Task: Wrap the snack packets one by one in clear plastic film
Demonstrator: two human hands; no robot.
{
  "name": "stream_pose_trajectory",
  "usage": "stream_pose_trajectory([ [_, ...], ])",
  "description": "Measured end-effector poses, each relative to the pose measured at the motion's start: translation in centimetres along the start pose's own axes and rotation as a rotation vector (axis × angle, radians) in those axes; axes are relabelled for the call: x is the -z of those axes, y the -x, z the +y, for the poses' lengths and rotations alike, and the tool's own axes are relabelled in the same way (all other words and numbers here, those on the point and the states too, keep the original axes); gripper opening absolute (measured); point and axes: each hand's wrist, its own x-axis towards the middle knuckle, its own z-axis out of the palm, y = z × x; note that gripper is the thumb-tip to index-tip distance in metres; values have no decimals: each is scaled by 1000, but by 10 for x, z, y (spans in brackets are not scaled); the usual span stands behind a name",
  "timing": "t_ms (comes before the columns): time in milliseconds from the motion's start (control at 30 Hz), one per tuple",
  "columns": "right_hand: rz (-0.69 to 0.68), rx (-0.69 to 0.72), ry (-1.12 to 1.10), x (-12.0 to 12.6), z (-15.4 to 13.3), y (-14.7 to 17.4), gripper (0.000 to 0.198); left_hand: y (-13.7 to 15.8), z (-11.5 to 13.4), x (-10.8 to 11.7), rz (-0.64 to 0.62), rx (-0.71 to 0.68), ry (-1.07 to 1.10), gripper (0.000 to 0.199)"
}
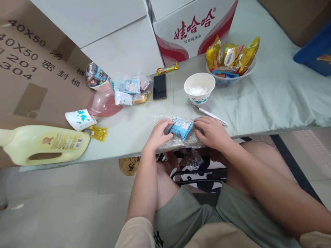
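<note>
A small blue-and-white wrapped snack packet (181,128) lies on a sheet of clear plastic wrap (190,140) at the table's front edge. My left hand (159,133) is at the packet's left end, fingers bent and thumb apart from them, resting on the wrap. On the other side, my right hand (212,132) lies on the wrap with bent fingers near the packet's right end. Part of the wrap hangs over the edge above my lap. Just behind my right hand is a white-handled pen-like tool (210,114), its kind unclear.
Behind stand a paper bowl (199,89) with clear plastic inside and a clear bowl (227,80) of yellow snack packs. Leftward are a phone (159,86), bagged snacks (129,88), a pink bowl (104,101), a tipped paper cup (80,119) and a yellow jug (46,144). Cartons (193,32) line the back.
</note>
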Motion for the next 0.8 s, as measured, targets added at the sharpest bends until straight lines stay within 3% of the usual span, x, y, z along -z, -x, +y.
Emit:
stream_pose_trajectory([
  [333, 61, -9, 25, -2, 2, -1, 43, 1, 1, -1, 7, 38, -10, 40],
  [567, 7, -68, 68, 1, -3, 1, 27, 1, 3, -1, 7, 43, -18, 39],
  [800, 30, -57, 38, -1, -3, 1, 40, -1, 6, -2, 0, 44, -36, 38],
])
